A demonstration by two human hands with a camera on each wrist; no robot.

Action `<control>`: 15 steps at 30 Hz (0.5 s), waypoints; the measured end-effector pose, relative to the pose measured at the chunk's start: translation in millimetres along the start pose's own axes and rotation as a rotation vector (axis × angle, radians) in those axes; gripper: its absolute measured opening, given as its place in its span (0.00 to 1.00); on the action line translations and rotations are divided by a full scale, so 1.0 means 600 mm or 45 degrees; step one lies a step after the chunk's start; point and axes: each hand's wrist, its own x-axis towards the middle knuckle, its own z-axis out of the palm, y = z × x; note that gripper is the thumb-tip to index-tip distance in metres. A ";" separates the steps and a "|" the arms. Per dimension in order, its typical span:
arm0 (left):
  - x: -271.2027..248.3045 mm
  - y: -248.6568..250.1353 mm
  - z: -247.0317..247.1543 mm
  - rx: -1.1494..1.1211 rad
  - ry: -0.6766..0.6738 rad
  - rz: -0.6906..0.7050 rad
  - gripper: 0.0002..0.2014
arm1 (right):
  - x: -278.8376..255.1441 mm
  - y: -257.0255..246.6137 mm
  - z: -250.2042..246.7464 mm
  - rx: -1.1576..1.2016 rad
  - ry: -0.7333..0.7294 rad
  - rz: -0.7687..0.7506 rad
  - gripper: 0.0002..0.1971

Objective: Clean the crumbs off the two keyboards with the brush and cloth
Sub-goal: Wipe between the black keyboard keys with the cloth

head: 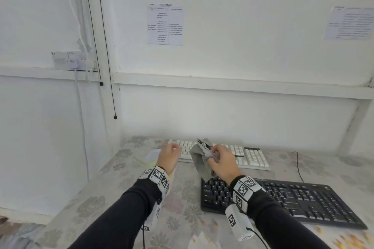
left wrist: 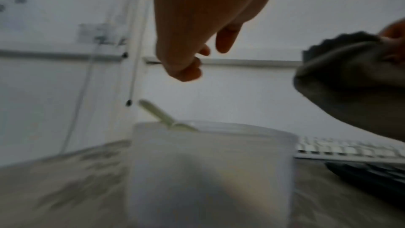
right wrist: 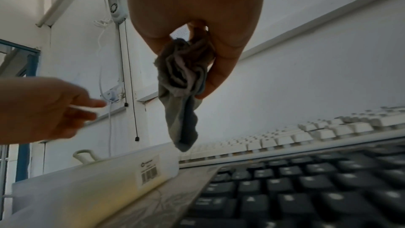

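Note:
My right hand (head: 214, 153) grips a bunched grey cloth (head: 199, 160) in the air, over the gap between the two keyboards. The cloth (right wrist: 181, 82) hangs down from the fingers. A white keyboard (head: 249, 157) lies at the back by the wall, and a black keyboard (head: 299, 200) lies nearer me on the right. My left hand (head: 174, 148) hovers empty with loosely bent fingers above a translucent plastic container (left wrist: 210, 162). A pale brush handle (left wrist: 153, 110) sticks out of that container. The brush head is hidden.
The table (head: 182, 198) has a floral cover and ends close to the wall behind the white keyboard. Yellow crumbs (head: 348, 240) lie on it at the front right. The black keyboard's cable (head: 298, 166) runs back on the right. Cords (head: 109, 79) hang on the wall at left.

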 end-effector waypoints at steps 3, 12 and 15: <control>-0.011 0.034 0.062 -0.141 -0.448 -0.091 0.21 | -0.016 0.024 -0.025 0.121 -0.039 -0.075 0.14; -0.027 0.071 0.162 0.004 -0.611 0.112 0.07 | -0.048 0.077 -0.115 0.632 -0.216 0.174 0.44; -0.029 0.086 0.180 -0.052 -0.481 0.170 0.11 | -0.051 0.097 -0.141 0.390 -0.011 0.129 0.38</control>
